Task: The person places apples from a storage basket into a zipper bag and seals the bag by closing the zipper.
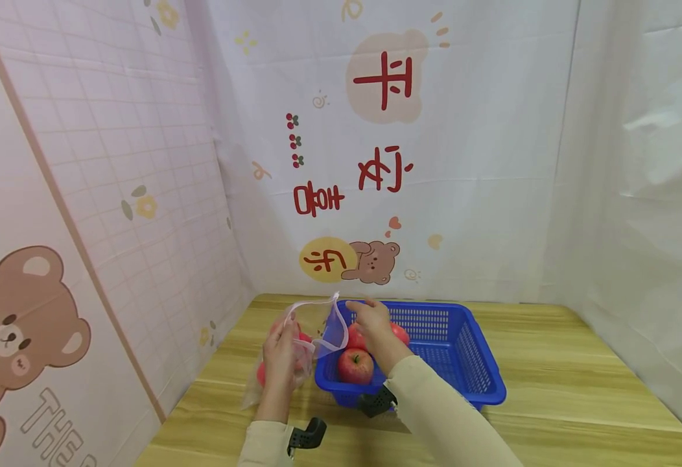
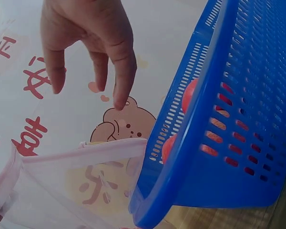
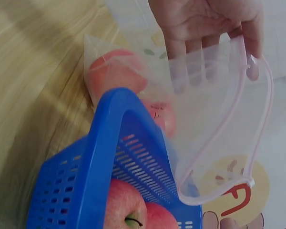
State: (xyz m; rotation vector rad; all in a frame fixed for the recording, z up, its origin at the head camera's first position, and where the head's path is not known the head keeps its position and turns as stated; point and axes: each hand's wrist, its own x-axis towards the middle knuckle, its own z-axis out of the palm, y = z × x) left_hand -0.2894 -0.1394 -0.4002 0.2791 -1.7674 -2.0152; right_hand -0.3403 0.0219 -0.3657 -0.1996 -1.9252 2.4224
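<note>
My left hand (image 1: 279, 350) pinches the pink rim of a clear zip bag (image 3: 212, 124) between thumb and fingers, its other fingers behind the film. The bag's mouth gapes toward the basket. Red apples (image 3: 117, 74) lie inside the bag, low on the table. My right hand (image 2: 93, 40) hovers over the left end of a blue basket (image 1: 483, 363), beside the bag's mouth. Its fingers hang apart with nothing between them. Several more apples (image 1: 355, 366) sit in the basket's left part, some of them partly hidden by the right hand and forearm.
The basket stands on a wood-grain table (image 1: 574, 376), its left rim close against the bag. A printed white cloth (image 1: 481, 194) hangs behind the table, and another stands along the left side. Dark camera mounts (image 1: 308, 433) are on both wrists.
</note>
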